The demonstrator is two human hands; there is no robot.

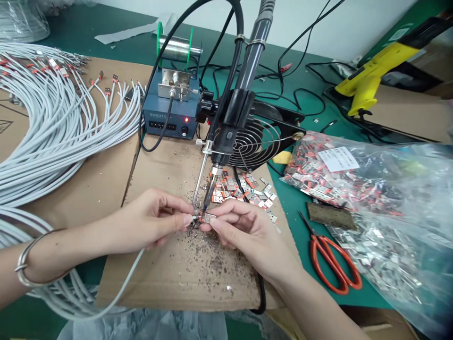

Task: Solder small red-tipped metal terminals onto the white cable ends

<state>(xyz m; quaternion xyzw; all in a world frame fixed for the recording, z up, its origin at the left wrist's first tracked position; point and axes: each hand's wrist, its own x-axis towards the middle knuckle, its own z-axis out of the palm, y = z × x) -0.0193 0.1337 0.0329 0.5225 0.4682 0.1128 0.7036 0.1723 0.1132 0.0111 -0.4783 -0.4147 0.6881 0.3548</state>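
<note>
My left hand [152, 219] pinches the end of a grey wire [123, 283] that trails back toward me. My right hand [244, 229] pinches a small metal terminal with an orange part [207, 216]. Wire end and terminal meet under the tip of the mounted soldering iron [212, 186], beside its bent solder feed tube [198, 189]. Both hands rest on a cardboard sheet [170, 269] dotted with dark flux crumbs. A bracelet sits on my left wrist.
A pile of loose terminals [244, 189] lies behind my right hand. Bundled grey wires [53, 123] fill the left. A blue soldering station [170, 113] with solder spool, a fan [262, 137], orange scissors [332, 264], a bag of terminals [371, 193] and a yellow glue gun [371, 78] stand around.
</note>
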